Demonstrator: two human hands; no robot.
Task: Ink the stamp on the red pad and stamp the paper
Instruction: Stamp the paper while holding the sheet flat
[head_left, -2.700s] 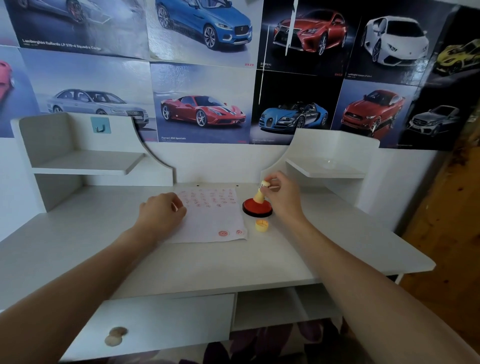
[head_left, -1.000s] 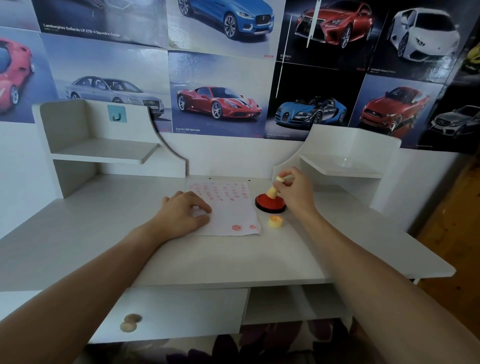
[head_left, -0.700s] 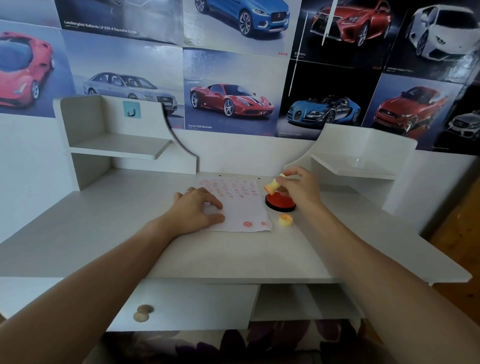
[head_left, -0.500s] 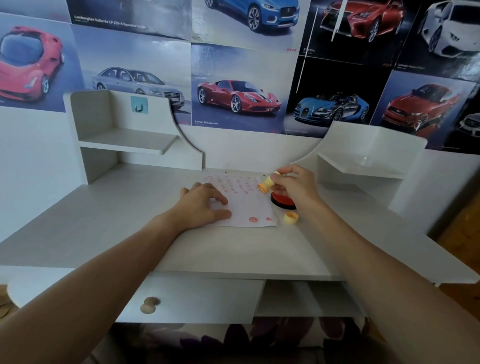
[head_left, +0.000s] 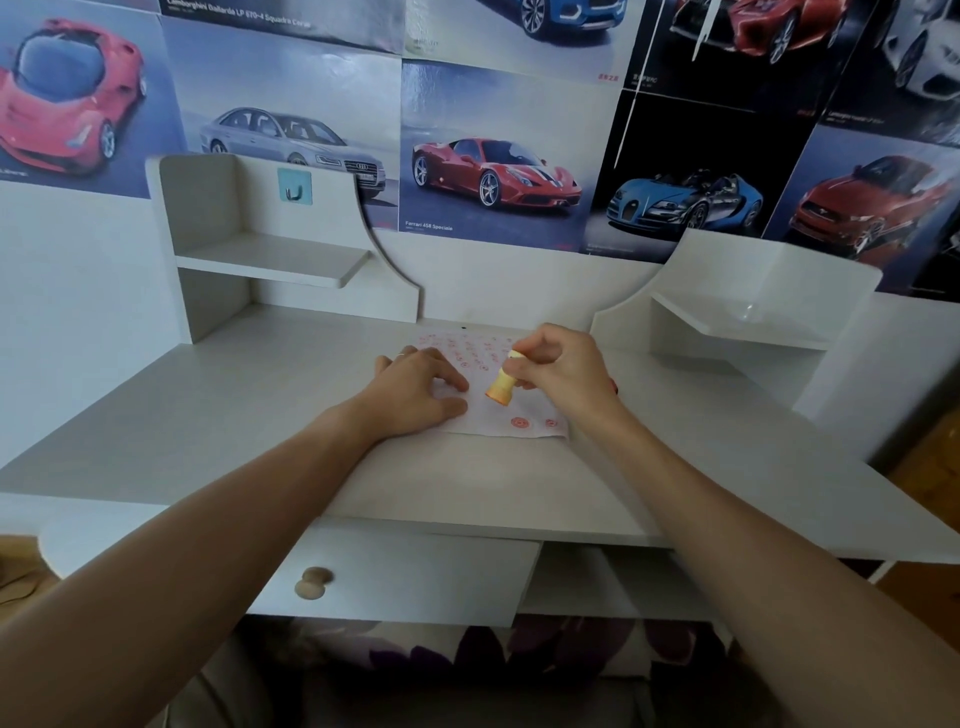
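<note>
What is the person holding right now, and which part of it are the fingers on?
The right hand pinches a small yellow stamp by its upper handle. The left hand holds nothing; it presses flat on the paper.

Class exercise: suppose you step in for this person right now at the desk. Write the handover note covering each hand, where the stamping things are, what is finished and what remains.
Left hand: flat on the paper, pinning it to the desk.
Right hand: pinching the stamp, tilted, its face low over the sheet's near part.
Red pad: hidden behind the right hand, only a sliver shows.
Done: many red marks already on the paper.
Left: press the stamp down on a bare spot, then lift.
</note>
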